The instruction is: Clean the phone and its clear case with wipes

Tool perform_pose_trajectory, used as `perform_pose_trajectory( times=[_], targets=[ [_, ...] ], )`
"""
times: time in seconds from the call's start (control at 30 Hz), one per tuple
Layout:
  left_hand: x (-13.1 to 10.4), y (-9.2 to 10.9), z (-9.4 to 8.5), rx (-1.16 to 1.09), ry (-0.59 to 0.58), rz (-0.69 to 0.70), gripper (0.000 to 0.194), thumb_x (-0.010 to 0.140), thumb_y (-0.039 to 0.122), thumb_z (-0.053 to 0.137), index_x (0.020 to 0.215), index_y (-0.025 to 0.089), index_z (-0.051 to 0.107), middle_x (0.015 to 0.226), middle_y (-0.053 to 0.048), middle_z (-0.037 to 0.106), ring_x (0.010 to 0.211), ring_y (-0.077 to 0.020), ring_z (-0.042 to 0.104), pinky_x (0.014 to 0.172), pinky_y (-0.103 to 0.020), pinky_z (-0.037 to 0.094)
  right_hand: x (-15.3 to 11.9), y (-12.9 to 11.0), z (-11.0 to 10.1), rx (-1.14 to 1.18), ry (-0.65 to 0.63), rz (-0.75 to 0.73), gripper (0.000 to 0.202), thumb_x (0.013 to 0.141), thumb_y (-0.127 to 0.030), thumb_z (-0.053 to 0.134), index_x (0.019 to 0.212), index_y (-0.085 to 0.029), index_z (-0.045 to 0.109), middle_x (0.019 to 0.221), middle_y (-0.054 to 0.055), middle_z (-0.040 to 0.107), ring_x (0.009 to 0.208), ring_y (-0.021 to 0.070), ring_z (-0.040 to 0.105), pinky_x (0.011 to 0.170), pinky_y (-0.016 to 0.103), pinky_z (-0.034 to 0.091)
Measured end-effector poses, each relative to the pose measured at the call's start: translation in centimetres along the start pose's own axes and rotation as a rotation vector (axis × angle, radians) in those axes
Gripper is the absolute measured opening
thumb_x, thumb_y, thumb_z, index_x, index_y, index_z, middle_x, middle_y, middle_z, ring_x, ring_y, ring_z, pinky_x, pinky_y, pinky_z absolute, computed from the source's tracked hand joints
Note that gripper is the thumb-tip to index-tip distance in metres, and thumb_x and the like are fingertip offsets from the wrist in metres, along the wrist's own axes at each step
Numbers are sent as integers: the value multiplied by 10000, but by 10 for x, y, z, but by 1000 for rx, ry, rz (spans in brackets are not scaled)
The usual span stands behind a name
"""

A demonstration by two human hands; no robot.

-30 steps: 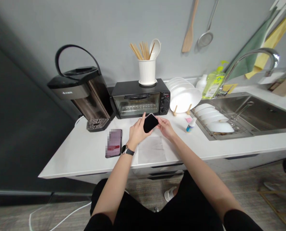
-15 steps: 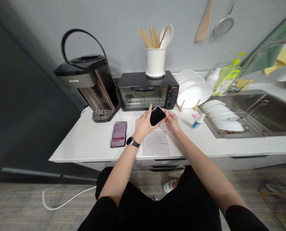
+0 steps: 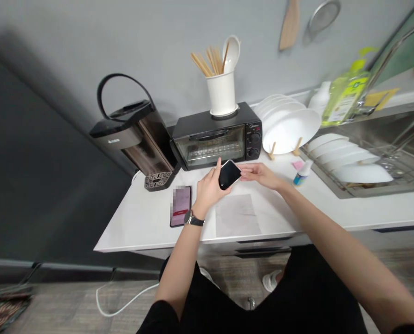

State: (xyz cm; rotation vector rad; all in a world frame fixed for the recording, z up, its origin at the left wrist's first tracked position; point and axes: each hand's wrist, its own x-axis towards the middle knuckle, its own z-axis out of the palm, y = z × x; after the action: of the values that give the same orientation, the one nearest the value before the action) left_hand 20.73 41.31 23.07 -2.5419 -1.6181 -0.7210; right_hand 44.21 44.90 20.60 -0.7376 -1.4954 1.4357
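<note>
A black-screened phone (image 3: pixel 229 175) is held above the white counter, tilted, in front of the toaster oven. My left hand (image 3: pixel 210 186) is wrapped round its left and lower side, with a dark watch on the wrist. At the phone's right edge, the fingertips of my right hand (image 3: pixel 259 175) touch it, fingers stretched out. Below lies a thin pale sheet (image 3: pixel 237 216) on the counter. A second phone (image 3: pixel 181 206) with a lit purple screen rests left of my left wrist. To the right stands a small spray bottle (image 3: pixel 302 173) beside a pink piece (image 3: pixel 298 164).
A black toaster oven (image 3: pixel 214 141) bears a white utensil holder (image 3: pixel 222 94). At left stands a tall water dispenser (image 3: pixel 142 144). White plates (image 3: pixel 290 130) stand in a rack right of the oven, near the sink (image 3: pixel 353 190) with bowls and a green soap bottle (image 3: pixel 346 97).
The view has shifted and turned a little. My right hand's fingers have straightened along the phone's right edge. My left hand still holds the phone.
</note>
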Motion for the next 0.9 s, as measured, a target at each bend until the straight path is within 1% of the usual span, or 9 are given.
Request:
perform_pose_trajectory(
  times=[0.07,0.13,0.2,0.27,0.37,0.47,0.57,0.7,0.9],
  targets=[
    [-2,-2,-1,47,2,0,1106,873,481,772,1729,256,110,1303,-92,702,1129,-276,707,835,-307,547,0,-2,-3,-33,-68,0,550,782,-572,880,1226,-256,805,1158,51,819,1018,225,763,918,369,627],
    [-3,-2,-1,92,5,2,1047,895,492,750,1726,279,149,1214,-69,703,1077,-262,714,798,-297,540,1,3,2,-25,-54,-10,532,814,-622,831,1183,-239,814,1132,56,818,1005,222,764,934,380,626],
    [-3,1,1,132,9,-6,991,913,506,728,1719,301,190,1166,-57,692,1043,-250,713,772,-289,533,2,12,11,8,20,-6,546,835,-663,793,1172,-233,806,1098,54,815,973,210,764,933,378,631],
    [-2,4,4,162,15,-33,964,921,513,717,1715,311,210,1157,-58,681,1030,-246,708,756,-286,530,3,23,21,61,148,-2,571,827,-713,774,1138,-234,794,1043,46,806,916,196,762,905,368,641],
    [1,12,8,177,22,-76,964,922,504,713,1716,312,202,1161,-62,667,1030,-247,698,738,-287,530,5,33,33,128,337,-8,604,773,-797,765,975,-228,764,888,25,772,792,178,738,813,339,652],
    [3,22,12,161,40,-105,961,918,499,714,1714,311,211,1145,-67,659,1019,-256,689,723,-295,528,6,35,38,169,432,-34,625,750,-841,748,894,-232,725,801,13,748,735,179,722,749,324,646],
    [3,29,14,135,59,-116,954,909,484,725,1709,307,236,1117,-74,654,1008,-273,683,712,-307,527,6,36,41,217,496,-67,622,763,-849,729,900,-242,714,821,23,764,744,200,734,716,334,643],
    [3,31,16,128,89,-113,967,893,480,745,1705,310,248,1103,-77,660,994,-278,679,691,-301,518,6,37,43,301,516,-79,604,757,-832,749,899,-247,701,871,32,784,763,204,747,679,316,628],
    [3,31,15,85,77,-131,977,880,486,760,1701,306,262,1124,-80,688,954,-273,700,709,-297,521,7,39,41,442,449,-52,575,721,-774,829,946,-258,715,862,20,783,729,183,745,656,291,617]
  ],
)
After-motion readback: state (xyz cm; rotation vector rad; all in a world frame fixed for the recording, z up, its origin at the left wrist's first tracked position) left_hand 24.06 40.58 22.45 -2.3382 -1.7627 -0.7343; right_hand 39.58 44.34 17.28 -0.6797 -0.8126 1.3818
